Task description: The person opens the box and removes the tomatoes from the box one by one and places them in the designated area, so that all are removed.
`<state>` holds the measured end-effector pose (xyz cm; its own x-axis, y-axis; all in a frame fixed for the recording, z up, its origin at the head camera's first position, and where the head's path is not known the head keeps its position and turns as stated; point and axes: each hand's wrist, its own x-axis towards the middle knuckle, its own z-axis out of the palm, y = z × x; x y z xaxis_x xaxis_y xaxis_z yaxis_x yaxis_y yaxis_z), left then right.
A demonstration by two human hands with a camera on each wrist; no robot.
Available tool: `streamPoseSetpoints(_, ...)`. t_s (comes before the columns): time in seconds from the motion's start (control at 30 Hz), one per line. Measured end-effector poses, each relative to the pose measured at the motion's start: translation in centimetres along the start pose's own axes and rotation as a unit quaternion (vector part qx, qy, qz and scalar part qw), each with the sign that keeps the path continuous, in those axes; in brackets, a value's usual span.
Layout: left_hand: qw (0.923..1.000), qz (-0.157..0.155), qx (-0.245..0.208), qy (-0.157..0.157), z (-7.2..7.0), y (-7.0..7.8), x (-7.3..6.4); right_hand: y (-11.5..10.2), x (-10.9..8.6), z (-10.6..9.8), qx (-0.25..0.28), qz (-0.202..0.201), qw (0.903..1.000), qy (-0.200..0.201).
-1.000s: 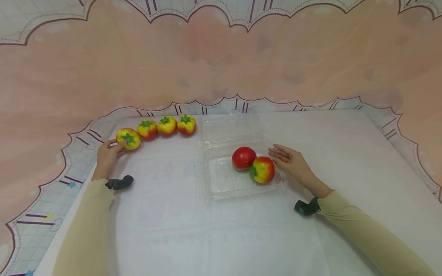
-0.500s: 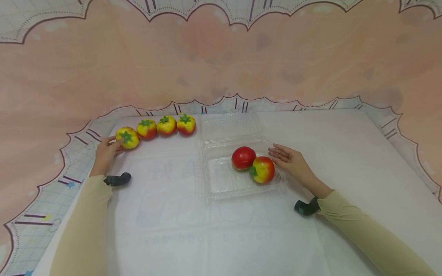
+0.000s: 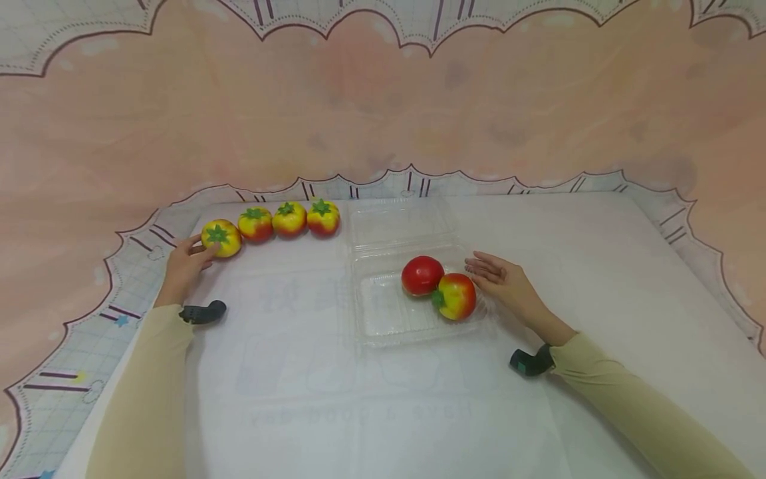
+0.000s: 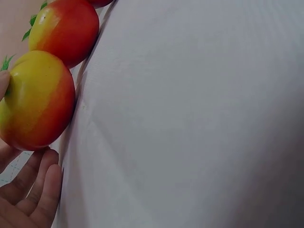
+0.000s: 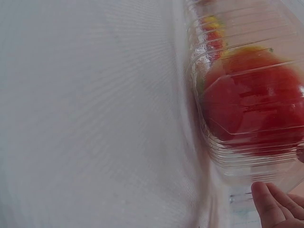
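At the left end of a row of fruit, my left hand [image 3: 186, 265] grips a yellow-and-red tomato [image 3: 222, 238], thumb near its green star-shaped leaf top and fingers at its side. The left wrist view shows that tomato [image 4: 40, 102] resting close against the white cloth, with fingertips [image 4: 53, 178] just below it. My right hand [image 3: 507, 285] lies with extended fingers at the right side of an open clear plastic box [image 3: 383, 309]. Inside the box sit a plain red tomato [image 3: 422, 276] and a red-yellow one [image 3: 457, 297] lying on its side, its green top facing left.
Beside the gripped tomato, three more tomatoes [image 3: 290, 219] stand in line along the back of the white-covered table [image 3: 311, 372]. The box's clear lid [image 3: 399, 221] lies folded back behind it. A peach-coloured patterned cloth [image 3: 371, 106] hangs at the rear.
My left hand has shifted slightly left, and the tomato it grips has moved a little with it. My right hand and the box stay where they were.
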<state>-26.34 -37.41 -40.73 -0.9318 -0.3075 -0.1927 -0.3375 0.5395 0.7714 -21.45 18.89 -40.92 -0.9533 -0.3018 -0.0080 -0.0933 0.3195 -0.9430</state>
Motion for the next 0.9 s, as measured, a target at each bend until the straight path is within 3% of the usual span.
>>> streamPoseSetpoints(0.13, 0.9999, -0.009, 0.01, -0.001, -0.04, -0.13, 0.33, 0.0, -0.02, 0.04, 0.005, 0.005, 1.0, 0.0)
streamPoseSetpoints(0.4, 0.9995, -0.014, -0.009, 0.028, 0.14, 0.36, -0.07, 0.18, 0.0, 0.05, 0.007, 0.005, 1.0, 0.0)
streamPoseSetpoints(0.67, 0.9998, -0.009, -0.008, 0.012, 0.1, -0.32, 0.32, 0.23, 0.01, 0.08, 0.007, 0.004, 1.0, 0.001)
streamPoseSetpoints(0.9, 0.9996, -0.009, -0.007, 0.024, 0.18, -0.33, 0.6, 0.1, 0.01, 0.06, 0.009, 0.009, 0.9999, 0.001)
